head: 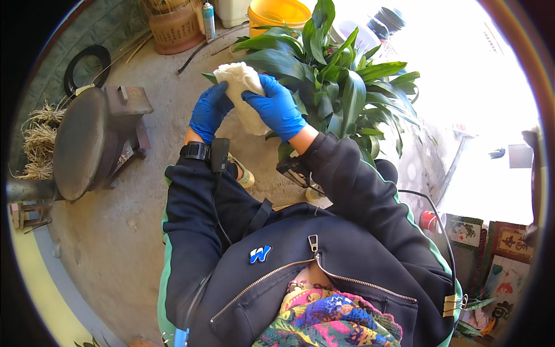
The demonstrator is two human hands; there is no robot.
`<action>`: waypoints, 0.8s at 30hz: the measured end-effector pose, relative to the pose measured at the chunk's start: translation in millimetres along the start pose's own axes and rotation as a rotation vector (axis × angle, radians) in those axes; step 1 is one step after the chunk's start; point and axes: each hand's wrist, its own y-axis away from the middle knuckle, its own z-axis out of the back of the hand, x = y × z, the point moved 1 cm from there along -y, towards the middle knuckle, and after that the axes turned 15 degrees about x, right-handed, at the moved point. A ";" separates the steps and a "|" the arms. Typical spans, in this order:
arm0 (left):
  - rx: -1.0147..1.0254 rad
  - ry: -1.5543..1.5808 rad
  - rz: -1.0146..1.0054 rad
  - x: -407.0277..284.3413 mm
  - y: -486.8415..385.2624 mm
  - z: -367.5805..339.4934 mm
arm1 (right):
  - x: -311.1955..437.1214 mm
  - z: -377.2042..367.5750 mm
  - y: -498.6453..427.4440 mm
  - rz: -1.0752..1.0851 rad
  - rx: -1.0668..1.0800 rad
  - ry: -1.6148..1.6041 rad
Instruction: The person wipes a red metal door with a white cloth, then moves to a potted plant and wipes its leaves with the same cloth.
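A folded white cloth or paper towel (243, 93) is held up between both hands, near the large potted plant. My left hand (211, 108), in a blue disposable glove, grips the cloth's left edge. From the right side, my right hand (277, 106), gloved the same way, pinches the cloth with the thumb lying across its front. A green leaf tip (210, 77) pokes out beside the cloth's upper left; the cloth hides whatever lies behind it. Broad strap-shaped leaves of the green plant (329, 82) spread just beyond and to the right of my right hand.
A metal stove (82, 143) with a round top stands at the left on the concrete floor (117, 243). Behind are a clay pot (175, 30), a spray can (208, 21) and a yellow bucket (279, 15). A red can (430, 221) and decorated boxes (466, 236) are at the right.
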 end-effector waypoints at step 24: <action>-0.153 0.028 -0.119 4.0 -8.1 25.0 | -63.5 23.7 4.9 -0.290 0.188 0.200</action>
